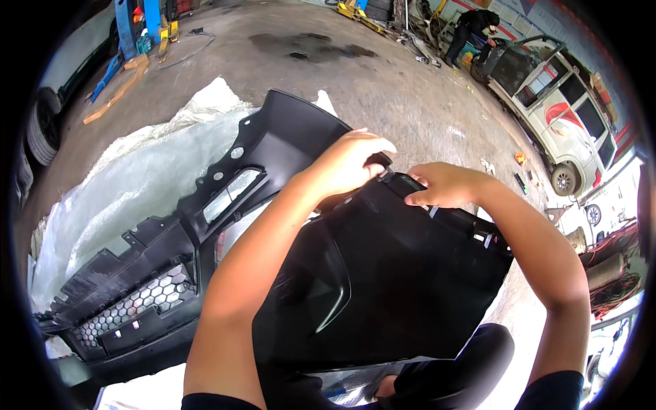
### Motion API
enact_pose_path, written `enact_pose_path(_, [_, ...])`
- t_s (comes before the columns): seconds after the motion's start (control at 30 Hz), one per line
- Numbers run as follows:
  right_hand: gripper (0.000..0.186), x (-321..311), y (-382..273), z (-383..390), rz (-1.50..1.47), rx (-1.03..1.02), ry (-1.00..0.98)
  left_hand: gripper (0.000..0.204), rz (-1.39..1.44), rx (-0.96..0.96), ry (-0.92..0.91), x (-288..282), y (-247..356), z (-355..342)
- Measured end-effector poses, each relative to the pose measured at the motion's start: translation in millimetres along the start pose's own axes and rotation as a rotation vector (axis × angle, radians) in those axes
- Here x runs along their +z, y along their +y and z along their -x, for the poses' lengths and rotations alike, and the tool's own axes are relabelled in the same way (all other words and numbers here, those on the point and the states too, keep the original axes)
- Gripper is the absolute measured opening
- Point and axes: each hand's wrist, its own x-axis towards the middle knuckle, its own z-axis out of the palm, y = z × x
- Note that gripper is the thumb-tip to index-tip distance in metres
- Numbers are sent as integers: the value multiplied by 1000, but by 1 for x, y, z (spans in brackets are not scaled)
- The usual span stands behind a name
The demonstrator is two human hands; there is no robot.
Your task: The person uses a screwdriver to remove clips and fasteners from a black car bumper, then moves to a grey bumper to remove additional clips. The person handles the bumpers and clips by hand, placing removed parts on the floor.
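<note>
A large glossy black panel [389, 287] lies below me, joined to or resting against a matte black bumper [280, 137] with a honeycomb grille at lower left; I cannot tell which. My left hand [352, 158] is closed on the panel's upper edge beside a small dark tab. Just right of it, my right hand [437, 186] grips the same edge, thumb over a dark bracket [403, 183]. A small fitting [482, 236] sits at the panel's right end. The undersides of both hands are hidden.
White padded sheeting [116, 198] lies under the bumper. A car wheel [42, 126] and blue lift post [126, 27] stand left. Another person [465, 34] bends at a white vehicle [560, 123] at upper right. Tools, hoses and cylinders [605, 270] line the right side.
</note>
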Motion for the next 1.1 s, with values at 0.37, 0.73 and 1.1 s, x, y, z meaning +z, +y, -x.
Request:
enact_pose_path(0.37, [56,43,138,33,-1354,-437,-82,24,475,-389,274,48,-4,28])
enact_pose_path(0.73, [33,88,72,-37,-1413,-486,185,18,241,-342,275,54,18,33])
enact_pose_path(1.1, [26,104,69,-37,-1554,-515,237,29,205,-315,267,69,27,36])
